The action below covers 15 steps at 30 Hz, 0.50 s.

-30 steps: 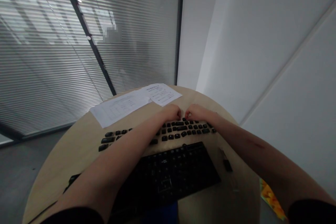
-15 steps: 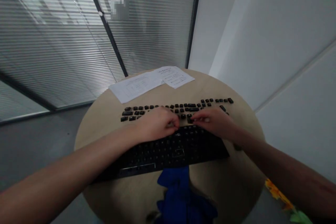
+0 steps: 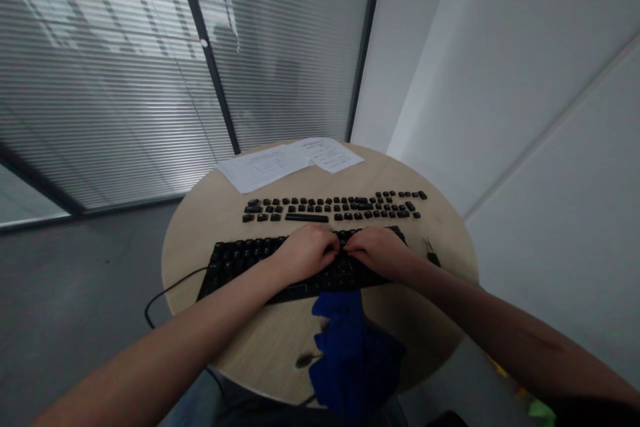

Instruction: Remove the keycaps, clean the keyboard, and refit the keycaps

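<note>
A black keyboard (image 3: 240,259) lies across the round wooden table, its cable running off the left side. Over its middle is my left hand (image 3: 311,250), fingers curled together; whatever they pinch is too small to make out. Close beside it, my right hand (image 3: 377,250) also has its fingertips pressed together on the keyboard, with anything between them hidden. Behind the keyboard, loose black keycaps (image 3: 347,208) lie in rows, with a long bar-shaped keycap (image 3: 307,218) in the front row.
Printed papers (image 3: 260,167) lie at the table's far edge. A blue cloth (image 3: 345,353) sits at the near edge, beside a small brush-like item (image 3: 304,360). A small black tool with metal prongs (image 3: 433,257) is right of the keyboard. Blinds and a white wall stand behind.
Both hands have moved from the front rows of loose keycaps down onto the keyboard. The camera view has shifted, and the long keycap and the pronged tool are now uncovered.
</note>
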{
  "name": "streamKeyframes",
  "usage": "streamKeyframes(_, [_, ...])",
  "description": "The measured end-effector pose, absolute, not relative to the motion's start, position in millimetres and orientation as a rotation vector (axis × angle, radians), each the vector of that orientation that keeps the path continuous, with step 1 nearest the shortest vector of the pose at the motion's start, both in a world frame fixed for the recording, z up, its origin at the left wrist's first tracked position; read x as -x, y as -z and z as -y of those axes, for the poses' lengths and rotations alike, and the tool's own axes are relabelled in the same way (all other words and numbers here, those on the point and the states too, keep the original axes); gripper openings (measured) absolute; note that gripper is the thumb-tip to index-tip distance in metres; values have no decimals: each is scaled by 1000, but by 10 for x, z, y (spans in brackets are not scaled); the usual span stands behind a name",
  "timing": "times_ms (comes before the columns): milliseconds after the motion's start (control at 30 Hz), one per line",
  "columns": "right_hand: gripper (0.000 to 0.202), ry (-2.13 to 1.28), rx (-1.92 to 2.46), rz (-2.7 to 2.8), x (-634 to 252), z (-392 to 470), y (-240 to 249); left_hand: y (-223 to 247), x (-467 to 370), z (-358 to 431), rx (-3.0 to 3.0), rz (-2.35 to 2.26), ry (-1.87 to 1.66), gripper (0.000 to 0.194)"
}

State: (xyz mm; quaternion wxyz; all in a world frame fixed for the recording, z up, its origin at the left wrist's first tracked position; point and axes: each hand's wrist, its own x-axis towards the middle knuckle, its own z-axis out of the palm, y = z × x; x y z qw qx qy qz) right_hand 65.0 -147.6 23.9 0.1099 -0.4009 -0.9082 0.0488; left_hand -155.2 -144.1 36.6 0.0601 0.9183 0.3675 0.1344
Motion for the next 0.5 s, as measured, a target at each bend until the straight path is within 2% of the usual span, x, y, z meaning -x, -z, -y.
streamKeyframes(300, [20, 123, 1185, 2767, -572, 1525, -279, -300, 1528, 1472, -2877, -1084, -434, 15])
streamKeyframes(500, [19, 98, 1212, 2708, -589, 1580, -225, -217, 1571, 1455, -2853, -1046, -475, 7])
